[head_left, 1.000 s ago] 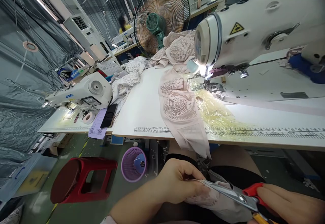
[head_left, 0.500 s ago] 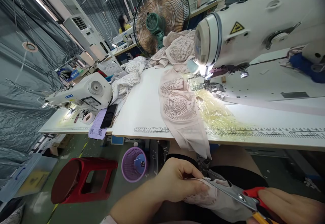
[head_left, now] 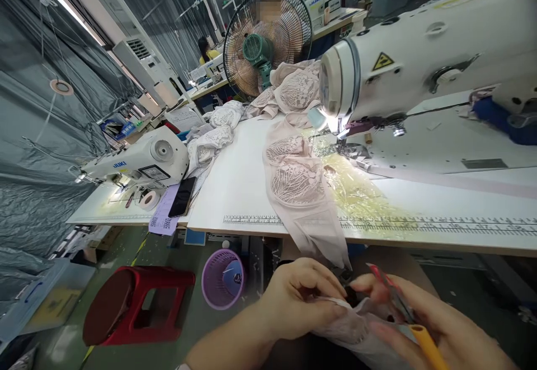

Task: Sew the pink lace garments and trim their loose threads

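Over my lap, my left hand (head_left: 296, 300) pinches the edge of a pale lace bra (head_left: 350, 328) between thumb and fingers. My right hand (head_left: 448, 317) is closed around scissors (head_left: 400, 298) with a red and an orange handle, the orange one pointing down toward me. Its thumb and forefinger reach to the same fabric, close to my left fingertips; whether they pinch it I cannot tell. Another pale pink lace bra (head_left: 297, 183) lies on the sewing table, one end hanging over the front edge.
A white sewing machine (head_left: 403, 62) stands at right, its lamp lit over yellowish clear film (head_left: 356, 191). More bras (head_left: 296, 88) are heaped behind, near a large fan (head_left: 257, 48). To the left are a second machine (head_left: 163, 152), a phone (head_left: 182, 197), a red stool (head_left: 138, 306) and a purple basket (head_left: 207, 283).
My right hand has moved left to the fabric, and the scissors have turned from lying across the bra to sitting back in the hand. A person's head now shows behind the fan.
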The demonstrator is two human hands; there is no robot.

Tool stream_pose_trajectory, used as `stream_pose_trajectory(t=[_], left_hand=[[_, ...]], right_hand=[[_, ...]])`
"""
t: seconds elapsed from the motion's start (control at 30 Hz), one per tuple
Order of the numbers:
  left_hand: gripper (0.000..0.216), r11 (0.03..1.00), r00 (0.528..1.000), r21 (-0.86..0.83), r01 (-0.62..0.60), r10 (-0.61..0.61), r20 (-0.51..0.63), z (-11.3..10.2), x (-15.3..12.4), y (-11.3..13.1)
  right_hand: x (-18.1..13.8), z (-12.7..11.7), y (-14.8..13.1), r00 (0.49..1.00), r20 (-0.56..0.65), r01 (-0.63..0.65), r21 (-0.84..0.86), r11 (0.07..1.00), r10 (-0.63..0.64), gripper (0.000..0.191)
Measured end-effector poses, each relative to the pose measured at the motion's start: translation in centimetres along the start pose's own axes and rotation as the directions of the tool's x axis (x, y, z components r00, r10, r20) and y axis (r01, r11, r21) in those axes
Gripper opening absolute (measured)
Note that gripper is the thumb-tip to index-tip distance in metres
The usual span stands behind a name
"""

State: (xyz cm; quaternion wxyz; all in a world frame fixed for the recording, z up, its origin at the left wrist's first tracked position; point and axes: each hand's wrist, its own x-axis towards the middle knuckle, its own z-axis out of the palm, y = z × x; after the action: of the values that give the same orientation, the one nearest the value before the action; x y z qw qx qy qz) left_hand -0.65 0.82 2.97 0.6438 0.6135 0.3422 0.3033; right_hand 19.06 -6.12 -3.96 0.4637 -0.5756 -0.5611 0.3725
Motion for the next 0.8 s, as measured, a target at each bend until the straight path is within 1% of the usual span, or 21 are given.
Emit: stream_pose_trajectory(t=[0.1,0.17,0.23,0.3,0.33,0.37,0.47,0.57,0.63,0.73,0.8], left_hand=[[0.030,0.997,0.996,0.058,-0.048,0.052,-0.069,0.0,-0.2,-0.1],[0.030,0.998,0.996,0.038,-0.042,0.045,-0.082,0.0,-0.4,-0.2],[0.030,1.000,0.996,0.010,-0.028,0.029,-0.090,0.1,-0.5,-0.4],[0.031,0.999,0.995,-0.007,-0.032,0.031,-0.100,0.1,-0.5,-0.7],[0.031,0.999,0.994,-0.011,-0.037,0.036,-0.102,0.2,-0.5,-0.8],[0.031,0.999,0.993,-0.012,-0.046,0.044,-0.106,0.2,-0.5,-0.8],[0.034,0.999,0.992,-0.005,-0.049,0.048,-0.113,0.2,-0.4,-0.8],[0.035,0.999,0.993,0.017,-0.035,0.037,-0.115,0.3,-0.4,-0.9],[0.035,0.999,0.991,0.027,-0.045,0.048,-0.127,0.5,-0.4,-1.1],[0.032,0.995,0.980,0.040,-0.095,0.100,-0.174,1.0,-0.6,-1.5],[0.027,0.987,0.966,0.073,-0.146,0.159,-0.204,1.3,-0.6,-1.6]], right_hand=[[0.7,1.4,-1.3,0.986,0.162,-0.069,0.167,0.983,0.042,0.026],[1.0,1.7,-2.4,0.968,0.243,-0.109,0.208,0.972,0.057,0.022],[1.1,1.8,-3.3,0.968,0.230,-0.153,0.209,0.966,0.104,0.019],[1.0,1.9,-3.7,0.976,0.161,-0.181,0.219,0.959,0.148,0.020],[0.9,1.9,-3.7,0.978,0.145,-0.178,0.219,0.959,0.149,0.020],[0.7,1.9,-3.5,0.981,0.143,-0.162,0.212,0.964,0.133,0.020],[0.5,2.0,-2.7,0.980,0.189,-0.100,0.169,0.980,0.068,0.020],[0.4,2.1,-2.0,0.992,0.128,-0.037,0.122,0.992,0.021,0.020],[0.3,2.1,-1.6,0.995,0.097,0.025,0.090,0.996,-0.034,0.015],[0.3,1.9,-0.9,0.987,0.121,0.099,0.070,0.993,-0.107,0.007],[0.3,1.9,-0.6,0.982,0.151,0.103,0.071,0.992,-0.113,0.004]])
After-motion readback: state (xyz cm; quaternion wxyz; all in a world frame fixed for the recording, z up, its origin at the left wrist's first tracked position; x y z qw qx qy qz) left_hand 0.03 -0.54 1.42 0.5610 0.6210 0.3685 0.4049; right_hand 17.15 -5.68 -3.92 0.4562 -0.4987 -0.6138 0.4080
